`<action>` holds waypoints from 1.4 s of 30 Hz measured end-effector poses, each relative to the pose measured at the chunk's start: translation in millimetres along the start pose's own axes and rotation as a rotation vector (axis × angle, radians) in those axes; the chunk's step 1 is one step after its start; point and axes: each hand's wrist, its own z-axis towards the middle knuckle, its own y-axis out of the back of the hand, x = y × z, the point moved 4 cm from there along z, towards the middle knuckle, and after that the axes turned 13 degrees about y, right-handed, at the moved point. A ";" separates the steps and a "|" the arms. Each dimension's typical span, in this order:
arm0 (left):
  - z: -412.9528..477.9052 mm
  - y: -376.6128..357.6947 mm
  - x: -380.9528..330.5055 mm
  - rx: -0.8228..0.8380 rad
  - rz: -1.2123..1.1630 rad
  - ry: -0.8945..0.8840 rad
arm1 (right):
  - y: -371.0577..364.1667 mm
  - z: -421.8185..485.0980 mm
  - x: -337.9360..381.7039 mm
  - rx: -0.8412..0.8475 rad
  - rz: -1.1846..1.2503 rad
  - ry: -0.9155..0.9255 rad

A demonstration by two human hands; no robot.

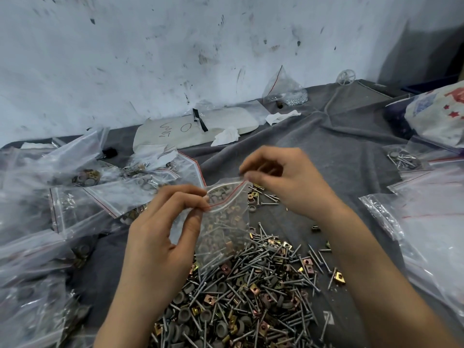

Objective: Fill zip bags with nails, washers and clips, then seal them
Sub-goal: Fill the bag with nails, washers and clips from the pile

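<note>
— Where's the bag sitting right now?

— I'm seeing it hanging at centre frame, just above the pile of nails, washers and clips, its lower end touching the heap. Some hardware is showing through the plastic. The red zip strip is running tilted, high at 2 o'clock, low at 8 o'clock, and the mouth is gaping a little in the middle.

— And the hands?

— The left hand is pinching the strip's lower end between thumb and forefinger, the other fingers curling loosely. The right hand is pinching the upper corner the same way, fingertips pressed together on the plastic.

— What's lying around it?

— Everything is resting on a grey cloth. Filled bags are piling up at 9 o'clock, empty bags are lying at 3 o'clock, and a white pad is sitting at 12 o'clock against the wall.
</note>
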 end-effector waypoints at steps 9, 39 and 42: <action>-0.3 -1.8 -1.6 -0.034 0.042 0.007 | -3.1 -2.0 29.9 -0.064 0.040 0.169; -0.3 -1.6 -2.4 -0.028 0.048 0.028 | -16.2 0.6 -7.1 -0.307 0.293 0.005; -0.1 -2.4 -2.8 -0.019 0.061 0.014 | -20.0 -1.9 18.6 -0.184 0.233 0.112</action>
